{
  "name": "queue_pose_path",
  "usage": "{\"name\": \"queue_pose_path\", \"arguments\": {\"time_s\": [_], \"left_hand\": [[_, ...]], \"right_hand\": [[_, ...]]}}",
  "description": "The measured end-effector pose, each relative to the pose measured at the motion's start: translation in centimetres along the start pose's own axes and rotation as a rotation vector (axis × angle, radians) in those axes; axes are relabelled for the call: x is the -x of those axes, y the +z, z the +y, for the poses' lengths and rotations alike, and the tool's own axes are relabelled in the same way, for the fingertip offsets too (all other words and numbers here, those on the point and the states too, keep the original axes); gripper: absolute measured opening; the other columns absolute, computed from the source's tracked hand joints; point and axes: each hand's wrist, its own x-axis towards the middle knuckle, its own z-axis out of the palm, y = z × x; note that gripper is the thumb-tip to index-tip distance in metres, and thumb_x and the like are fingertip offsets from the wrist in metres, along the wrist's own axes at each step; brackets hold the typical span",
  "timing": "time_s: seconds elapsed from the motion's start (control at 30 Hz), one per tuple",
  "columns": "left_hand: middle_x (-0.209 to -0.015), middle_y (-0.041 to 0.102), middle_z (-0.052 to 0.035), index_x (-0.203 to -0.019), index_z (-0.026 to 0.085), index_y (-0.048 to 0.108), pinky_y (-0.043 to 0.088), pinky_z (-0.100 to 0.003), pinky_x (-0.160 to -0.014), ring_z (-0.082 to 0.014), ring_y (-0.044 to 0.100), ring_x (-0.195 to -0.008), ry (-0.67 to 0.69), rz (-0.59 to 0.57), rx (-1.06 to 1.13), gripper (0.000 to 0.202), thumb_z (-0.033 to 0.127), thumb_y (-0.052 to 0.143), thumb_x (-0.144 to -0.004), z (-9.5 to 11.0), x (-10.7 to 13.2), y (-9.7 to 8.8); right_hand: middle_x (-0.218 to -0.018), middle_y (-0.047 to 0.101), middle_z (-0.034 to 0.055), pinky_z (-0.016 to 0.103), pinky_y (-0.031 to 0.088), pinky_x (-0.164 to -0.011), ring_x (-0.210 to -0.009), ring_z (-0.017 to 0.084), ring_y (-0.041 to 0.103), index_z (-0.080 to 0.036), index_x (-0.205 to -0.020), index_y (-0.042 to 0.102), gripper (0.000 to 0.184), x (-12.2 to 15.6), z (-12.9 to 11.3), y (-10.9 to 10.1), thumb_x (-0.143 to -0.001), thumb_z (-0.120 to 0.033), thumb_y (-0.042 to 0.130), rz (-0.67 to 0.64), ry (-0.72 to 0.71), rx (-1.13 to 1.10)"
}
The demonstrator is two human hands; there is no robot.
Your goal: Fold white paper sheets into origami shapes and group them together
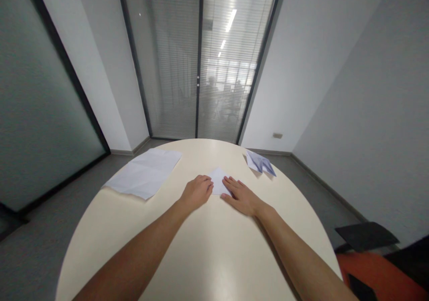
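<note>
A small folded sheet of white paper (219, 186) with a pointed top lies on the round table, between my two hands. My left hand (198, 190) is closed at its left edge, with the fingers curled and the tips against the paper. From the other side my right hand (242, 197) lies flat with its fingers stretched out, and the fingertips rest on the paper's right part. The thumb of that hand is spread toward the lower edge. Both hands cover part of the paper's sides.
The round cream table (201, 256) carries a large creased white sheet (147, 171) at the left. A folded paper piece with shaded folds (260, 163) stands at the back right. An orange and black chair (378, 269) is beside the table at right. Behind are glass panels with blinds (167, 68).
</note>
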Motion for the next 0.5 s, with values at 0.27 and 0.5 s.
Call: {"name": "queue_pose_path", "arguments": {"time_s": [0.27,0.5], "left_hand": [[-0.112,0.069,-0.009,-0.106,0.02,0.068,0.048,-0.034,-0.096,-0.0216,0.059,-0.111,-0.105,-0.012,-0.043,0.028,0.026,0.042,-0.099,0.78,-0.06,-0.47],[-0.108,0.067,-0.0084,-0.101,0.021,0.065,0.05,-0.034,-0.087,-0.0232,0.059,-0.107,-0.081,-0.015,-0.074,0.021,0.025,0.045,-0.097,0.86,0.08,-0.68]], "right_hand": [[-0.162,0.025,0.0079,0.055,0.019,-0.12,-0.15,0.031,0.021,-0.028,-0.154,0.034,0.07,0.11,0.13,-0.15,-0.096,-0.067,0.039,-0.008,-0.016,0.003],[-0.162,0.025,0.0093,0.055,0.018,-0.12,-0.15,0.032,0.02,-0.025,-0.154,0.034,0.073,0.07,-0.02,-0.18,-0.095,-0.068,0.039,-0.012,-0.01,0.014]]}}
